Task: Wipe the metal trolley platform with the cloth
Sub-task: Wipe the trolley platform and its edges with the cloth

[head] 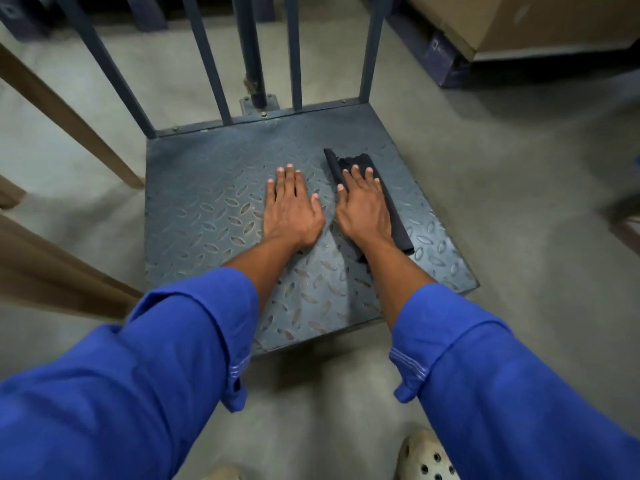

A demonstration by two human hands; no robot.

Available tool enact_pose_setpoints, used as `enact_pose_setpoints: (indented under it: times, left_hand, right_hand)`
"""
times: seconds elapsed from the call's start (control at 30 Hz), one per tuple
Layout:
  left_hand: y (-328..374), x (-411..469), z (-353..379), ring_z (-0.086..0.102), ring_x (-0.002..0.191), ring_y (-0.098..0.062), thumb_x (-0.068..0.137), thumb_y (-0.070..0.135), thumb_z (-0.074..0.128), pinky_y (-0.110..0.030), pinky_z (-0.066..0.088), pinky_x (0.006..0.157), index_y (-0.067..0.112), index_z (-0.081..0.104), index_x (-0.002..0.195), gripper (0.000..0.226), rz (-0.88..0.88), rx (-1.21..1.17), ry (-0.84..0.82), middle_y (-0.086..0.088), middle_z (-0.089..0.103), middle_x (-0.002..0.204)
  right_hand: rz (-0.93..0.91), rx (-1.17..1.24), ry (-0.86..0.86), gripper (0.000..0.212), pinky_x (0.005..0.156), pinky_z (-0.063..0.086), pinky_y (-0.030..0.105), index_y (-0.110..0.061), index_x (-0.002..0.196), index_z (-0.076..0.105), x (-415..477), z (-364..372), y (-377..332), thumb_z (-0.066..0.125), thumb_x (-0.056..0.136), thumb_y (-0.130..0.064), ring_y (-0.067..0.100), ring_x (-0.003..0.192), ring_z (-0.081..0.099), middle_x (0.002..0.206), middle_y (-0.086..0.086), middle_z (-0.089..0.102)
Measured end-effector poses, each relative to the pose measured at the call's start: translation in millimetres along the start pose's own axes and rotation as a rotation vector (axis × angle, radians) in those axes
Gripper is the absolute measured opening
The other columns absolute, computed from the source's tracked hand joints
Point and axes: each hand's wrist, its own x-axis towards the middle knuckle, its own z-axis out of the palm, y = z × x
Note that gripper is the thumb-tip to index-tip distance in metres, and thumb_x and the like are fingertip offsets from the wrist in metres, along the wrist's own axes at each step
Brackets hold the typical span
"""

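While left hand [292, 209] and right hand [363, 209] lie flat — right on cloth [341, 161] — the platform [207, 202] sits on concrete floor [519, 202].

The trolley platform [207, 188] sits on the floor [519, 202], with upright bars [207, 60] rising along its far edge. The cloth [337, 162] lies on the platform's right half, under the flat right hand [363, 206]. The left hand [292, 206] rests flat on the bare platform just left of it, and a cardboard box [519, 22] stands behind to the right.

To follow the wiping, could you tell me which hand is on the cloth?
The right hand, flat on the dark cloth; the left hand rests on the bare platform.
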Motion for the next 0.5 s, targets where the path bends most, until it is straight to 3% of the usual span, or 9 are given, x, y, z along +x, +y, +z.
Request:
enact_pose_setpoints:
  times: [0.5]
  left_hand:
    - [16, 0, -1, -0.005, 0.162, -0.030, 0.110, 0.043, 0.020, -0.050, -0.002, 0.131, 0.004, 0.006, 0.167, 0.070, -0.048, -0.038, -0.025, -0.015, 0.000, 0.175]
  right_hand:
    - [-0.007, 0.025, -0.083, 0.052, 0.129, 0.011, 0.042, -0.012, 0.160, 0.038, 1, -15, 19, 0.034, 0.112, -0.031, 0.031, 0.159, 0.016, 0.169, 0.009, 0.029]
